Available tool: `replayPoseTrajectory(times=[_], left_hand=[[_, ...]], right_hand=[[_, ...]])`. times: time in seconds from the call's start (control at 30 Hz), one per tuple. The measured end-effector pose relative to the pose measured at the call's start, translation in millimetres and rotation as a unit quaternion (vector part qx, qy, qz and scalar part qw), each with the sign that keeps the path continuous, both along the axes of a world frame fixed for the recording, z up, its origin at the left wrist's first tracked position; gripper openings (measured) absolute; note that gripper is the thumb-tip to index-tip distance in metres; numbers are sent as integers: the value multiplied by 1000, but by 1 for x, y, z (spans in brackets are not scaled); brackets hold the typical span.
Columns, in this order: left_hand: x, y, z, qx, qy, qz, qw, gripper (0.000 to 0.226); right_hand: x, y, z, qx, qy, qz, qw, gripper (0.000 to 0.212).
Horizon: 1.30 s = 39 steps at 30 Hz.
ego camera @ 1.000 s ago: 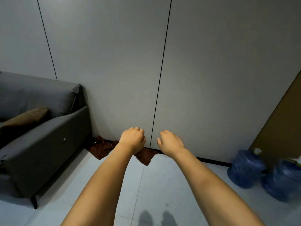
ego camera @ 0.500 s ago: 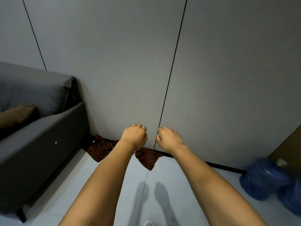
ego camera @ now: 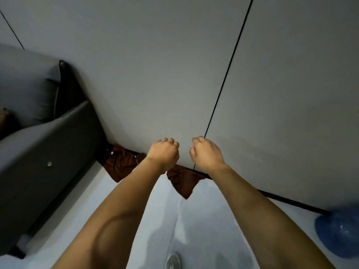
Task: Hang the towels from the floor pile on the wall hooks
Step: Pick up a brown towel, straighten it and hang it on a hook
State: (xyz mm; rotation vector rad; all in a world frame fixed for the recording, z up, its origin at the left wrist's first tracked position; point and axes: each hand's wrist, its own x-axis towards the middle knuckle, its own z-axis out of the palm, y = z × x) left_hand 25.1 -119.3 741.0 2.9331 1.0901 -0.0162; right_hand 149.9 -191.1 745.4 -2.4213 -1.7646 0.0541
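Both arms reach out side by side toward the pale grey panelled wall (ego camera: 155, 74). The left hand (ego camera: 164, 152) is curled into a fist with nothing in it, and the right hand (ego camera: 206, 153) beside it has its fingers curled in too, also holding nothing. Below them, the crumpled dark brown towels (ego camera: 120, 166) lie piled on the light tiled floor (ego camera: 209, 220) against the wall's base, just beside the dark grey fabric sofa (ego camera: 48, 148). A blue plastic water jug (ego camera: 340, 233) stands at far right.
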Motion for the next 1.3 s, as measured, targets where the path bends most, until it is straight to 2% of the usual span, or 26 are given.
replayPoseTrajectory(times=[0.1, 0.2, 0.33, 0.4, 0.5, 0.6, 0.7, 0.73, 0.8, 0.87, 0.97, 1.13, 1.3], left_hand=[[20, 37, -43, -5, 28, -15, 999, 29], [34, 68, -94, -10, 37, -34, 999, 31], [46, 90, -184, -13, 40, -78, 996, 28], [51, 99, -247, 3, 9, -130, 992, 21], [52, 110, -348, 11, -7, -148, 989, 17], [56, 122, -458, 6, -14, -163, 987, 23], [60, 134, -550, -33, 43, -135, 989, 33], [59, 135, -577, -49, 38, -103, 993, 32], [61, 144, -632, -47, 37, -69, 996, 30], [63, 153, -678, -30, 45, -81, 995, 29], [78, 179, -722, 5, 36, -96, 995, 30], [117, 203, -754, 44, -5, -62, 997, 30], [122, 181, -768, 3, -51, -64, 997, 32]], right_hand=[[25, 37, -42, 32, 8, 8, 999, 30], [41, 60, -97, -15, 2, 20, 1000, 27], [46, 81, -190, -15, 25, 3, 1000, 26], [44, 91, -255, -18, 33, -9, 999, 26], [39, 105, -351, -37, 45, -14, 998, 33], [38, 121, -456, -18, 55, -44, 997, 35], [41, 134, -552, -14, 60, -51, 997, 33], [41, 135, -580, -13, 65, -56, 996, 33], [44, 140, -640, 5, 72, -75, 995, 30], [45, 143, -690, 18, 81, -102, 991, 28], [59, 158, -736, -25, 47, -83, 995, 31], [95, 180, -757, -79, -36, -74, 993, 33], [95, 161, -757, -96, -46, -105, 989, 34]])
